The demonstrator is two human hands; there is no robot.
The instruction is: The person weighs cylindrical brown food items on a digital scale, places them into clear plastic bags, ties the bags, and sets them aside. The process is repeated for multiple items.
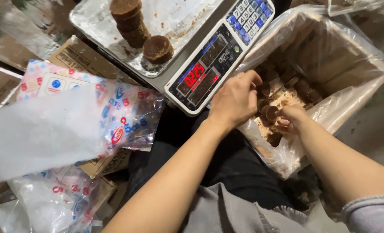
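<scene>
A brown disc sits pinched in the fingers of the right hand, just above the heap of similar discs inside a box lined with clear plastic. The left hand reaches over the near rim of that box, its fingers curled down among the discs (whether they grip one, I cannot tell). Just left of the box stands a scale with a lit red readout, and on its foil-covered pan rest a leaning stack of discs and one single disc beside it. Further left lie printed plastic bags over flattened cardboard, with more bags below them.
</scene>
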